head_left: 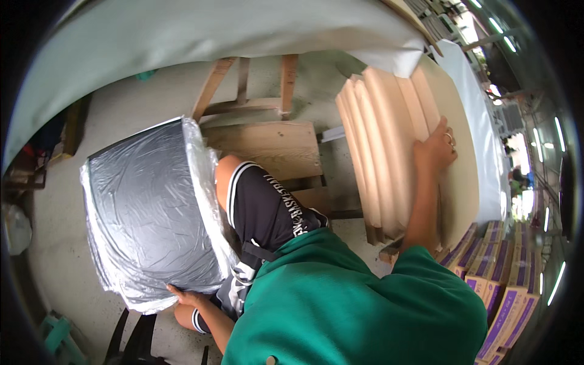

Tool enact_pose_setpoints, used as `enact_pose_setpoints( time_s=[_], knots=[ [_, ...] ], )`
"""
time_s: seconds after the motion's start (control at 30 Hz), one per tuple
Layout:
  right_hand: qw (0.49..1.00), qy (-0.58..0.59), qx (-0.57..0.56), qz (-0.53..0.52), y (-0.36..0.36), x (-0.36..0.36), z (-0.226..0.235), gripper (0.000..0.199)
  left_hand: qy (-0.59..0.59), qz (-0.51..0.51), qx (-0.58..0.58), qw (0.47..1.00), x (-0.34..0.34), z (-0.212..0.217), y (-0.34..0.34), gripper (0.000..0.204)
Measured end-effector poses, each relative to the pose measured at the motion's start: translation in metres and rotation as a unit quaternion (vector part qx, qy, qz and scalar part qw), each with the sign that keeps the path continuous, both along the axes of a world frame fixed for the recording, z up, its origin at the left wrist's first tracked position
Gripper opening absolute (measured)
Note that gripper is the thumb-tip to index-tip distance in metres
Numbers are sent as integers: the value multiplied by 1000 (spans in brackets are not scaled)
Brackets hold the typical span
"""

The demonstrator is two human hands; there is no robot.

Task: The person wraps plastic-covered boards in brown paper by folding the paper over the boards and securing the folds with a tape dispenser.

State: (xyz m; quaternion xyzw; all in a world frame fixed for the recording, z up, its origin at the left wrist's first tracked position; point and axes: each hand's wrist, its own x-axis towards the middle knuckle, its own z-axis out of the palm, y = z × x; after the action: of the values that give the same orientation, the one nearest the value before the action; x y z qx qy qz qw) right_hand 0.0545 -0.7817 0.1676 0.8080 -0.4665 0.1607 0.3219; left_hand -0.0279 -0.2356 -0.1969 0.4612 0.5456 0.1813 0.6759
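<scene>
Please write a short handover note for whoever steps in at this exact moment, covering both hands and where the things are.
Left hand: fingers grip the lower edge of the dark panel wrapped in clear plastic film, which leans against the person's leg.
Right hand: laid flat on the stack of pale wooden strips that lies on the wooden board.
Nearby: a wooden stool below, purple-and-tan cartons at the right.
Done: panel is already wrapped.
Left: cannot tell from this view; neither thing has been set down or lifted clear.

Green short-sleeved top (353, 304), black shorts (267, 213) with white side stripes and lettering, rings on right grip (435, 148)
</scene>
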Motion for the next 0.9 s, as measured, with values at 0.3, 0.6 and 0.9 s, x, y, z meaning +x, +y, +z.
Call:
enact_pose_setpoints(
  time_s=[0.3, 0.6, 0.9],
  knots=[
    [1000, -5, -10, 0, -16, -12, 0, 74, -55, 15, 44, 997, 4, 4, -5, 61],
    [417, -109, 786, 443, 205, 40, -117, 49, -32, 76, 55, 995, -2, -9, 12, 61],
    [191, -12, 976, -103, 355, 27, -337, 85, -42, 35, 35, 998, -3, 8, -9, 58]
  ],
)
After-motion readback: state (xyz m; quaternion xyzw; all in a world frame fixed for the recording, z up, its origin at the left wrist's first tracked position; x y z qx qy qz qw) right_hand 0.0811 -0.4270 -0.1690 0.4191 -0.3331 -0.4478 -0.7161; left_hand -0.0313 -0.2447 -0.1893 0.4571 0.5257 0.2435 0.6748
